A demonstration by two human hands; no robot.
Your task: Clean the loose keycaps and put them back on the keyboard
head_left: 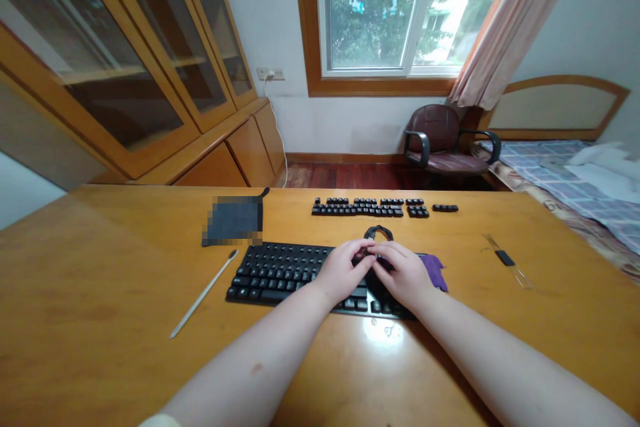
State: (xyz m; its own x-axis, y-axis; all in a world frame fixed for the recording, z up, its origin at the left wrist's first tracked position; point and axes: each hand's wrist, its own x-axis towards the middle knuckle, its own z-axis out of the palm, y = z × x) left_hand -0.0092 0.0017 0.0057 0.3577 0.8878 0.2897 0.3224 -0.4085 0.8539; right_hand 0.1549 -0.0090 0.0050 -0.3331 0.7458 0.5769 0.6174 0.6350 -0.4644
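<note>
A black keyboard [285, 273] lies across the middle of the table; its back rows show bare key stems without keycaps. Above its right part, my left hand [344, 273] and my right hand [405, 275] meet with fingertips pinched close together. Something small and dark may be between them, but the fingers hide it. A purple cloth [435, 271] shows beyond my right hand, beside the keyboard. Just behind my fingers rests a coiled black cable [384, 232]. Loose black keycaps [357, 209] stand in rows farther back.
At the right lies a keycap puller [505, 257] with wire loops. A thin white stick with a dark tip [203, 297] is left of the keyboard, near a dark pouch [233, 221]. Small clear bits [387, 331] sit in front. A chair [445, 140] stands behind the table.
</note>
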